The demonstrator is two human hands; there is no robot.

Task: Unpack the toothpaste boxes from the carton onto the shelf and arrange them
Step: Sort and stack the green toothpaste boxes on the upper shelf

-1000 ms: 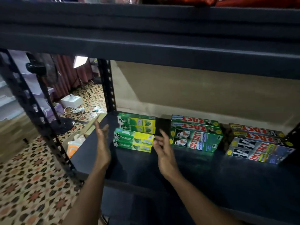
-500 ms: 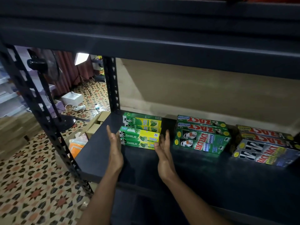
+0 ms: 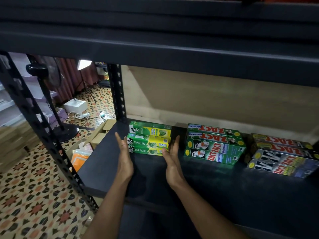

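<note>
Flat and straight-fingered, gripping nothing, the left hand [image 3: 124,159] and right hand [image 3: 173,160] bracket the ends of the front toothpaste boxes [image 3: 148,146], touching or just beside them. Three green-and-yellow boxes show, stacked at the back left of the dark shelf [image 3: 101,171]. Beside them lie four green boxes [image 3: 214,146], then four dark-and-silver boxes [image 3: 281,155].
</note>
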